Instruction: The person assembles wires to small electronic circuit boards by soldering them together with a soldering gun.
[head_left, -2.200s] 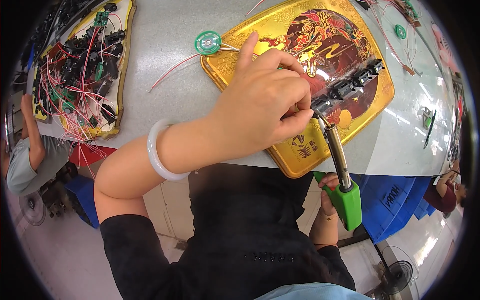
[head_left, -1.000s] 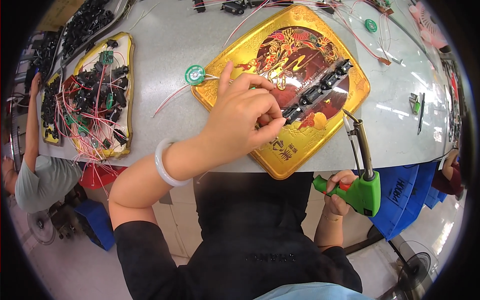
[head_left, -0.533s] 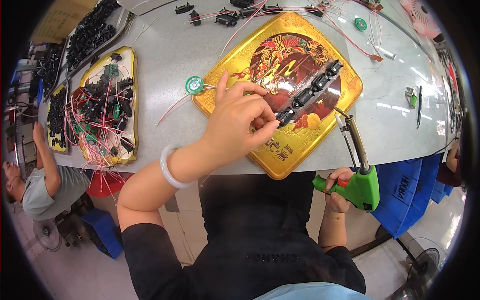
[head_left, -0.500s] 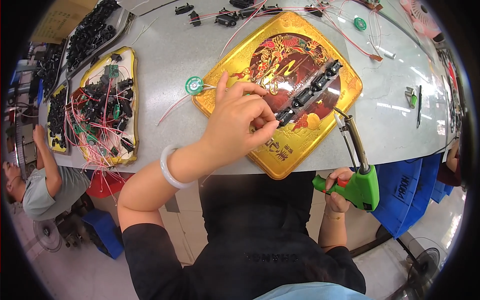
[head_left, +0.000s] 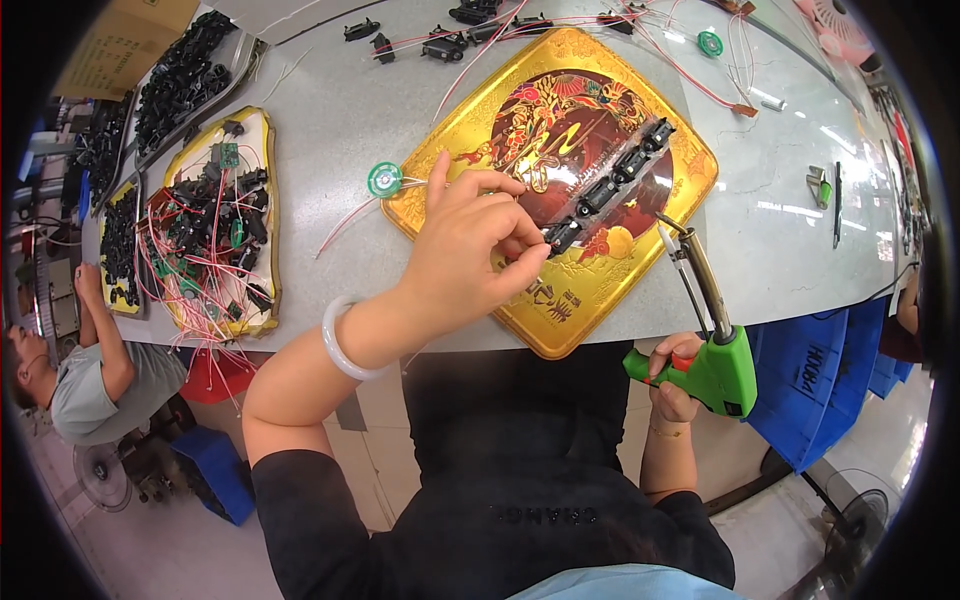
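Note:
My left hand [head_left: 465,240] is over a gold tin lid [head_left: 455,125] with a dark red printed circle. Its thumb and index finger are pinched at the lower end of a slanting row of black plastic parts [head_left: 598,195]. Whatever lies between the fingertips is hidden. Beside the raised fingers is a green-rimmed round disc, like a small speaker [head_left: 385,180], with wires running toward the hand. Low at the table's front edge, my right hand [head_left: 674,378] grips a green soldering gun [head_left: 728,375]. The gun's metal tip points up beside the lid's right edge, apart from the black parts.
On the left, a yellow-edged tray [head_left: 272,215] holds tangled red and white wires, circuit boards and black parts. More black parts [head_left: 445,45] and wires lie along the back. A small green tool [head_left: 822,190] lies right. Blue bins [head_left: 815,390] stand below; a co-worker [head_left: 105,375] sits at left.
The whole view has shifted slightly. The soldering gun's tip has come a little left, and both hands otherwise keep their pose.

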